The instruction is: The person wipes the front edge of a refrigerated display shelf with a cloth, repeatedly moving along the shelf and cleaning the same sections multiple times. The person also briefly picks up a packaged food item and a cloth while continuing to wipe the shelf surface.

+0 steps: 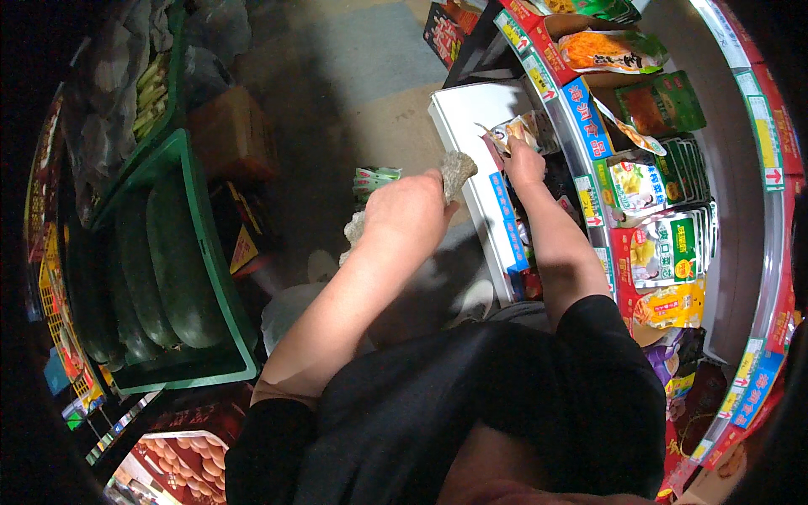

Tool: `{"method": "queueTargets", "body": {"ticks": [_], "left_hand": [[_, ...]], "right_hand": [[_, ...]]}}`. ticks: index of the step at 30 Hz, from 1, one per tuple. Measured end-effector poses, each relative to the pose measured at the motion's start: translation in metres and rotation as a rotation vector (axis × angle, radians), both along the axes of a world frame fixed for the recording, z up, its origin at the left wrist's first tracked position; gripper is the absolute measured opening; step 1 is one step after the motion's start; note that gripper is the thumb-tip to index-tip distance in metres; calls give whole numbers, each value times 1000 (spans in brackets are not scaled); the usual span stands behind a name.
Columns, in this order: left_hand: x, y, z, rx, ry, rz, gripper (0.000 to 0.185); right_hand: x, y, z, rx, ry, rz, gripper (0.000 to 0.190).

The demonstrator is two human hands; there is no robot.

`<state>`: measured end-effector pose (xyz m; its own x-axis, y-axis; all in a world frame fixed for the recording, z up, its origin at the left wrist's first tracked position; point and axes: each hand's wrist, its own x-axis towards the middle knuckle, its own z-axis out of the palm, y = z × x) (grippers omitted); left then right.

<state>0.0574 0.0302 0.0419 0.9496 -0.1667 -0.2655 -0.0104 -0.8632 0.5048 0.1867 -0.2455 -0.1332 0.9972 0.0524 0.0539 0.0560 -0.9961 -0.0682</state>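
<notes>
My left hand is closed around a crumpled grey cloth, which sticks out on both sides of the fist. Just past its knuckles show some green-and-white packets; whether they lie below or touch the hand, I cannot tell. To the right, my right hand reaches down to the low white shelf. Its fingers grip a small food packet with a pale wrapper, at the far end of a row. Shadow and my forearm hide part of that row.
Pouches of pickled vegetables stand in boxes on the higher shelf at right, behind a price-tag rail. At left, a green crate holds large dark green gourds. A cardboard box and eggs are nearby.
</notes>
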Motion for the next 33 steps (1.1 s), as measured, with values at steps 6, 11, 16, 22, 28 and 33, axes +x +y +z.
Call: {"method": "queueTargets", "body": {"ticks": [6, 11, 16, 22, 28, 33], "left_hand": [[0, 1, -1, -16, -3, 3, 35], [0, 1, -2, -18, -5, 5, 35], [0, 1, -3, -29, -10, 1, 35], [1, 2, -5, -7, -2, -1, 35], [2, 3, -3, -40, 2, -5, 34], [3, 3, -5, -35, 2, -2, 35]], "right_hand": [[14, -19, -8, -28, 82, -130, 34], [23, -18, 2, 66, 95, -249, 34], [37, -16, 6, 29, 178, -266, 30], [50, -14, 4, -69, 222, -249, 26], [50, -9, -2, -145, 216, -213, 23], [45, -7, 0, -135, 213, -227, 23]]}}
